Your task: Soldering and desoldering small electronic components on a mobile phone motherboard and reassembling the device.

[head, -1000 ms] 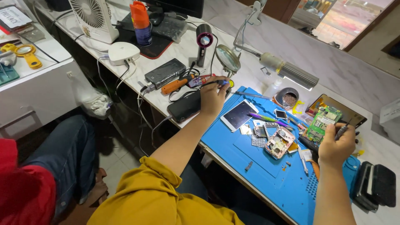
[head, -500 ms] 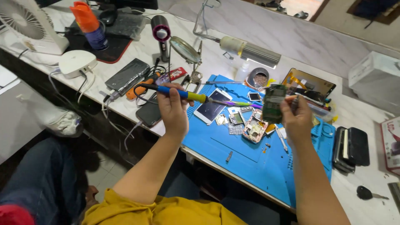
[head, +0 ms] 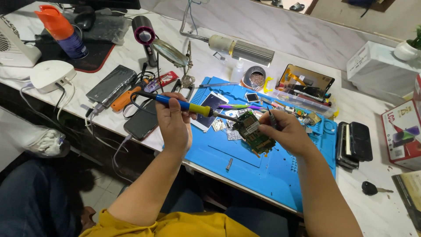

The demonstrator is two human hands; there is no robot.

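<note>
A soldering iron [head: 184, 104] with a blue and yellow handle is gripped in the left hand [head: 174, 125], the fingers curled tight round the handle. Its tip is laid against the top edge of a green circuit board [head: 253, 132]. The board is pinched in the right hand [head: 287, 134], tilted, and is held just above the blue mat [head: 258, 173]; a thin dark tool, seemingly tweezers [head: 272, 119], is also clasped in that hand's fingers. A phone [head: 210, 105] with a pale screen is seen on the mat's far left corner, with small parts scattered near it. A magnifier [head: 170, 52] on a stand is placed beyond the mat's left edge, and a dark phone [head: 141, 120] lies to the mat's left. A stack of black phones [head: 355, 144] rests just past the mat's right edge, and a clear tray [head: 302, 94] of parts behind it.
</note>
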